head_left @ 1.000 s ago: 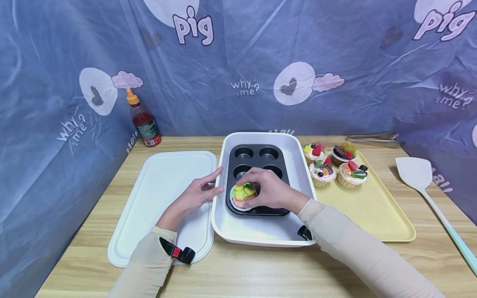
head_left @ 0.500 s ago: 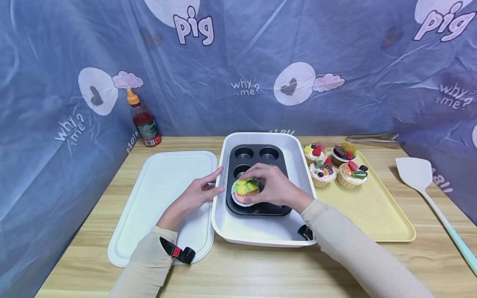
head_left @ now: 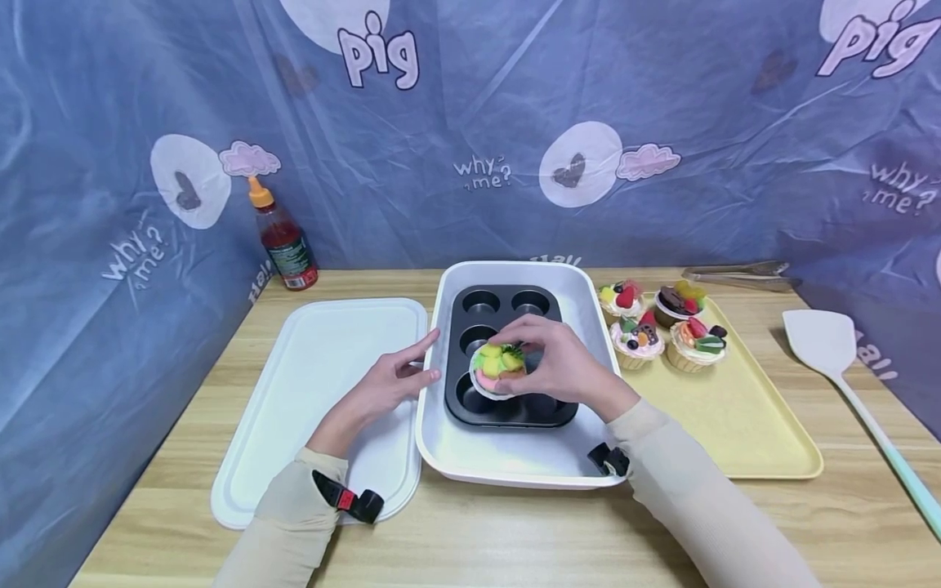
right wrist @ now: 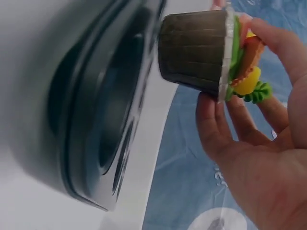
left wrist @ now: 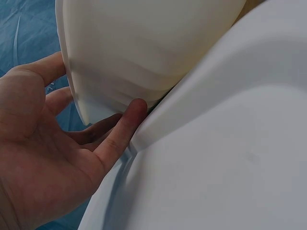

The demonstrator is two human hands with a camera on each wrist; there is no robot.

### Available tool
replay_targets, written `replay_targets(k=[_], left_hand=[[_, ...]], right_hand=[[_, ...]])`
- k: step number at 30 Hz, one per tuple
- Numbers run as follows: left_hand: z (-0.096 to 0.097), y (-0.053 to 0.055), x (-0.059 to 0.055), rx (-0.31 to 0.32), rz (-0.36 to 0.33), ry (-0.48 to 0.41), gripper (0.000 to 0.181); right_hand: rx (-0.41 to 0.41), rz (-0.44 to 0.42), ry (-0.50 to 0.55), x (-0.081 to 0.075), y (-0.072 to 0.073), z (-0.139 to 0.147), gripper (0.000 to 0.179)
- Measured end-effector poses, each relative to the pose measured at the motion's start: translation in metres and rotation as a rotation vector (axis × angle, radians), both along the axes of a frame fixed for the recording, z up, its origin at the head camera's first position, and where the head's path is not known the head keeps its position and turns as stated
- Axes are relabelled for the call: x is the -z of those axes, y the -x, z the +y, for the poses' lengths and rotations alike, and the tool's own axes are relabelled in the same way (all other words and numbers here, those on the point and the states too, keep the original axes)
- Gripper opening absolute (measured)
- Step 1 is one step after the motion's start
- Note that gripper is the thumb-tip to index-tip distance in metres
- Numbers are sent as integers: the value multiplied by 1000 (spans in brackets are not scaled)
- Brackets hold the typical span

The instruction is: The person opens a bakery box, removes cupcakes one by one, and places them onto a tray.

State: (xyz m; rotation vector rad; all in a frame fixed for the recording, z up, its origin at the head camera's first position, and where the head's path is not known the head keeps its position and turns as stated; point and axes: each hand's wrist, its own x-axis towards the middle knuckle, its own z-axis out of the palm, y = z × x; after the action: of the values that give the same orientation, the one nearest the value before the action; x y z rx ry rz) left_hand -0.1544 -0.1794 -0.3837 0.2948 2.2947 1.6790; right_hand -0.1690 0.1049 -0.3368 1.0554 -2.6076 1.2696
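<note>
My right hand [head_left: 562,359] grips a toy cupcake [head_left: 494,371] with yellow fruit pieces and a green leafy piece on top. It hangs over the left side of a dark muffin tin [head_left: 506,306], which lies in a white basin [head_left: 507,457]. In the right wrist view the cupcake's brown cup [right wrist: 192,50] is clear of the tin, with fingers and thumb around its rim and topping. My left hand [head_left: 385,388] has extended fingers at the basin's left wall. The left wrist view shows a fingertip [left wrist: 138,106] against the basin's outer side.
On the right, a yellow tray [head_left: 735,416] bears several other toy cupcakes [head_left: 694,345]. Tongs [head_left: 738,276] and a white spatula [head_left: 823,339] lie beyond it. A white tray [head_left: 331,359] is under my left forearm; a sauce bottle [head_left: 287,245] stands at the back left.
My right hand has carried the cupcake up and to the right, away from the front-left cup, which now shows in part. My left hand has stayed at the basin's side.
</note>
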Motion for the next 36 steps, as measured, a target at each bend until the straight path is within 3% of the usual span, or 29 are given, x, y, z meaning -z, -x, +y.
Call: replay_targets(k=[17,31,36], left_hand=[[-2,0,-1,4,-5,1,67],[-1,-1,1,4,-6,-18,69],[-2,0,1,3,8,-9,69]], right_hand=[[56,-7,39,-4,3,7,48],[124,-93,67,-32,-2,22,50],[121,-51,131,-45,-7,32,50]])
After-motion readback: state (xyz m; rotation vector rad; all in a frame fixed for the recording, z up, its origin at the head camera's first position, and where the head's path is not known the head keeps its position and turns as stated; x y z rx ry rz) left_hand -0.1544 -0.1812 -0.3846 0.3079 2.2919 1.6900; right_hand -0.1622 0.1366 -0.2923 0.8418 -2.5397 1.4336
